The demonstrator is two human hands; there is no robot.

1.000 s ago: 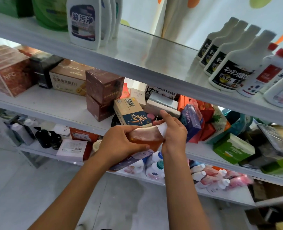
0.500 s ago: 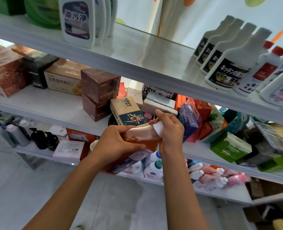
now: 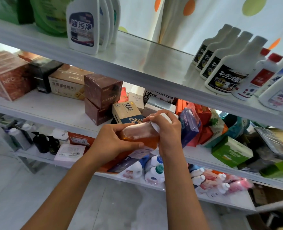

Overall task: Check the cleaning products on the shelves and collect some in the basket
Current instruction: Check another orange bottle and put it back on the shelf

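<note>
I hold an orange bottle (image 3: 140, 136) lying sideways in front of the middle shelf (image 3: 57, 112). My left hand (image 3: 110, 143) wraps around its body. My right hand (image 3: 165, 130) grips its white cap end, which is mostly hidden by the fingers. White cleaner bottles with dark labels (image 3: 227, 70) stand in a row on the top shelf (image 3: 137, 60) at the right. A white spray bottle with a blue label (image 3: 82, 27) stands at the top left. No basket is in view.
Boxes (image 3: 102, 92) and packets crowd the middle shelf behind my hands. The lower shelf holds black pump bottles (image 3: 41, 141), white bottles (image 3: 154, 173) and pink bottles (image 3: 220, 181). A green box (image 3: 230, 153) sits at the right. Grey floor (image 3: 21, 188) lies below.
Both hands keep the orange bottle in nearly the same spot. The view has shifted slightly, so the shelves sit a little lower and further right in the picture.
</note>
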